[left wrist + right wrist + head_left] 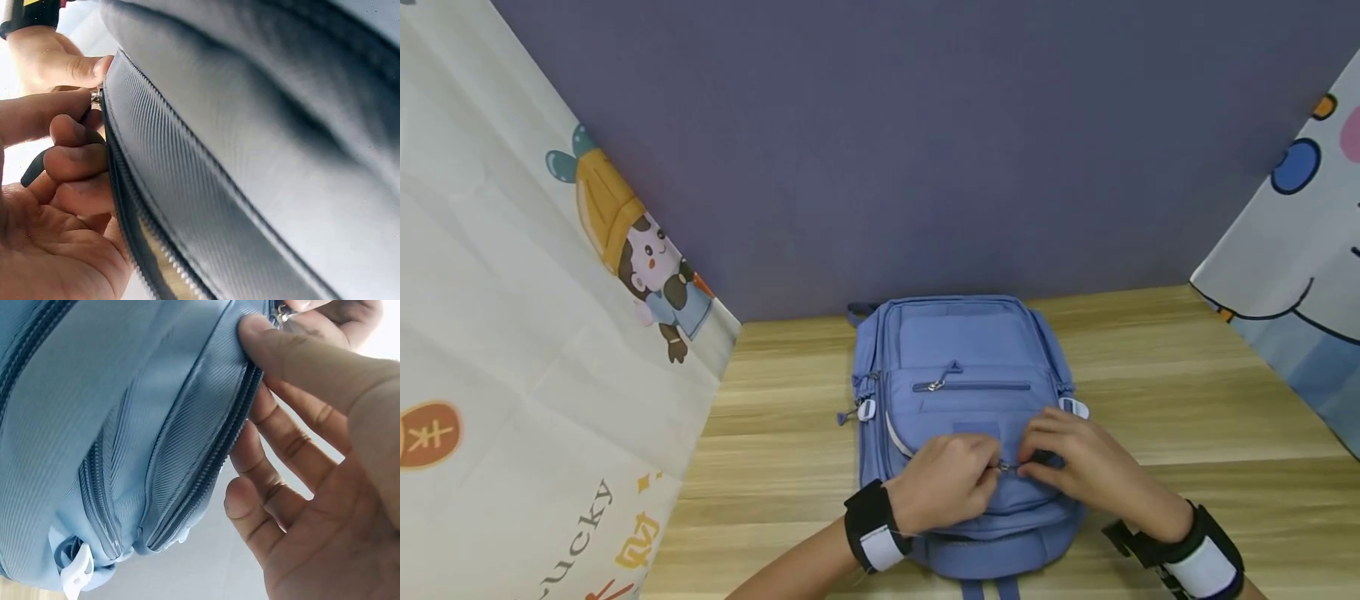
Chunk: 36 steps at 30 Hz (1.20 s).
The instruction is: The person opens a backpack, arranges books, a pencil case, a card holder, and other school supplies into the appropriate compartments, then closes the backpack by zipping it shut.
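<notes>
A blue backpack (966, 337) lies on the table with its front pocket facing up. My left hand (951, 479) pinches the zipper pull (34, 169) of the lower front pocket, its fingers curled round the dark tab beside the metal slider (95, 97). On the left hand's side of the slider the zipper teeth (178, 269) stand apart. Just right of the slider, my right hand (1067, 458) pinches the pocket's edge between thumb (269, 340) and index finger. Its other fingers are loosely bent along the zipper (206, 481), which looks joined there.
Above the hands, another front zipper (973, 386) crosses the backpack. White buckles (867, 409) sit on its sides, and straps (992, 588) reach toward the near edge of the wood-grain table (775, 467). Printed cloths (512, 250) flank the table; a dark panel (910, 150) stands behind.
</notes>
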Tool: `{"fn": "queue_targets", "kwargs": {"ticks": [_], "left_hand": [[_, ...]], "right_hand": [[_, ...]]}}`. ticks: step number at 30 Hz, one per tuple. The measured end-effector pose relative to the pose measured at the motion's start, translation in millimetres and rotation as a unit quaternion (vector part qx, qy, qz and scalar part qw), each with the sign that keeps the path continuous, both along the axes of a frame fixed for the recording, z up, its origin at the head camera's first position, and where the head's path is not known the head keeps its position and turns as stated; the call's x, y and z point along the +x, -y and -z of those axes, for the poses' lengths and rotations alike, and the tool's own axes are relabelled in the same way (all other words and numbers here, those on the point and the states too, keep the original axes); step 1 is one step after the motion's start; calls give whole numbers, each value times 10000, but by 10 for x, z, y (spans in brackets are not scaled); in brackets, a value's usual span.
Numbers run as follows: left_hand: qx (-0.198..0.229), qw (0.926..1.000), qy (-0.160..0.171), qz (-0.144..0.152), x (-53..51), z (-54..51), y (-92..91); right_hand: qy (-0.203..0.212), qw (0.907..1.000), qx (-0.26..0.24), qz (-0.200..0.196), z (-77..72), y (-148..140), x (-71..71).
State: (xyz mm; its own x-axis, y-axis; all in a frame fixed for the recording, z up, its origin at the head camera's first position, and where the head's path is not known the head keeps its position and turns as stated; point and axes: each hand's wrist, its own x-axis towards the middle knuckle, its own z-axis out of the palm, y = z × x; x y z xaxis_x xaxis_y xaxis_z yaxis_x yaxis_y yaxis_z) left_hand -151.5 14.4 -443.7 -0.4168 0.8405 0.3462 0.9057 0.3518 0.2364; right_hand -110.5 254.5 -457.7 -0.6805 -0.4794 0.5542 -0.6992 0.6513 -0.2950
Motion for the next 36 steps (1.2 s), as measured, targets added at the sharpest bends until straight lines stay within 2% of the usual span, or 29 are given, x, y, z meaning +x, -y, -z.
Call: {"fn": "queue_targets", "kwargs": {"ticks": [3,13,20,23,32,36], "left_hand": [[122,9998,162,-59,-4,-19,51],[240,9978,362,-494,18,-49,241],[370,9938,641,-828,14,-77,416],[463,9925,618,-948,17,-84,486],[688,9843,928,-1337,-2,-106,719],[758,9796,916,-1621,-34,-117,828]], "right_hand": [[131,9999,11,60,-18,-5,9],[311,9991,40,285,-56,-21,43],[240,9991,36,345,-47,-31,50],[206,9992,29,341,-42,-33,50],[189,9995,-126,234,-45,-35,59],[144,9996,-179,180,-40,-37,55]]}}
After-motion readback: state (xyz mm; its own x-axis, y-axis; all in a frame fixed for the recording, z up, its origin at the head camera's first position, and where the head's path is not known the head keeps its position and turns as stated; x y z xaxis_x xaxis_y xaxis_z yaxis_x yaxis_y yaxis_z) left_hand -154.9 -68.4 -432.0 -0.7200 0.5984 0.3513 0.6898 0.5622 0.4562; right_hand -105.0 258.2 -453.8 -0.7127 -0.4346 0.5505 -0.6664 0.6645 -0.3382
